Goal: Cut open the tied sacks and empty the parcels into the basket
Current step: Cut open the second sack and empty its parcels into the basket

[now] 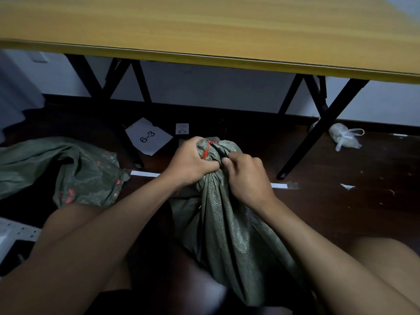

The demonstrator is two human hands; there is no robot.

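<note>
A green woven sack (229, 228) stands on the floor between my knees, its neck bunched and bound with a red tie (206, 150). My left hand (189, 162) grips the gathered neck just under the tie. My right hand (244, 176) holds a thin black cutting tool (219, 151) whose tip points up-left and meets the red tie. The tool's handle is hidden inside my fingers. No parcels or basket can be seen clearly.
A second green sack (68, 171), slack and crumpled, lies on the dark floor at left. A yellow table (227, 26) on black legs (318, 130) stands ahead. A paper marked 6-3 (148, 137), a tied white plastic bag (344, 136) and a white perforated rack (13, 233) lie around.
</note>
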